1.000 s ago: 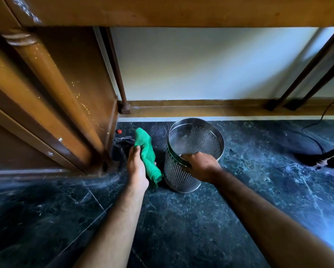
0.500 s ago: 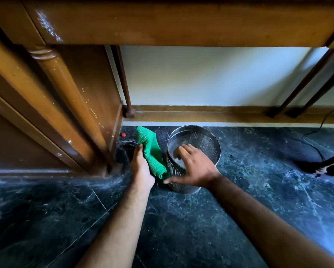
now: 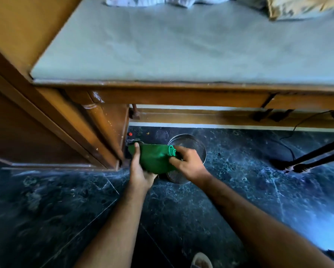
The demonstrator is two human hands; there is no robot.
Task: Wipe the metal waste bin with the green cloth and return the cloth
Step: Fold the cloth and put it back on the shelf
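The perforated metal waste bin (image 3: 196,145) stands upright on the dark marble floor under a wooden table. The green cloth (image 3: 154,158) is stretched between both hands just left of the bin, covering part of its near-left side. My left hand (image 3: 139,169) grips the cloth's left part from below. My right hand (image 3: 187,163) pinches the cloth's rolled right end over the bin's near rim, hiding part of the bin.
A wooden table with a grey top (image 3: 181,47) spans the upper view, its leg (image 3: 106,124) left of the bin. Dark chair legs (image 3: 313,159) and a black cable (image 3: 290,149) lie to the right. A small red object (image 3: 130,134) sits on the floor.
The view has pulled back and up, so the tabletop now shows. My right hand left the bin's rim and took the cloth's right end; the cloth now spreads between both hands.
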